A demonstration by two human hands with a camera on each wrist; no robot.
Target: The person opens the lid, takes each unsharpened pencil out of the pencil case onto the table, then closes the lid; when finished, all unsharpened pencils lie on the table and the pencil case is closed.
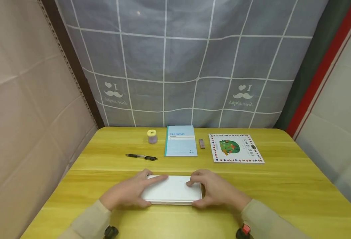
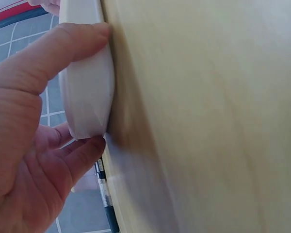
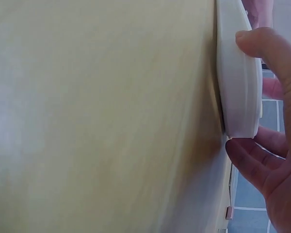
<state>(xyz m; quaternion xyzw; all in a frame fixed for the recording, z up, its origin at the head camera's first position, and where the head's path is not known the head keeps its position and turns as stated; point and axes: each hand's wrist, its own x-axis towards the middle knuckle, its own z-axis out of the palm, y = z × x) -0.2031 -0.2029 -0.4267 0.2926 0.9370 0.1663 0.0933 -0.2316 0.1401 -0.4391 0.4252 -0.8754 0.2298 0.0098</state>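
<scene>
A white, flat rectangular case [image 1: 174,191] with rounded edges lies on the wooden table near its front. My left hand [image 1: 129,192] grips its left end, thumb at the near edge, a finger across the top and others at the far side. At the opposite end my right hand [image 1: 215,190] holds it likewise, with one bent finger on the top face. In the left wrist view, the thumb presses the side of the case [image 2: 89,92] and fingertips touch its end. The right wrist view has the thumb on the case's side [image 3: 235,82], fingertips by its corner.
Behind the case lie a black pen [image 1: 141,157], a light blue notebook [image 1: 180,146], a small pinkish eraser-like block [image 1: 201,143] and a white picture booklet [image 1: 238,157]. A yellow-lidded little jar [image 1: 152,136] stands left of the notebook. A grey checked curtain [image 1: 181,59] hangs behind the table.
</scene>
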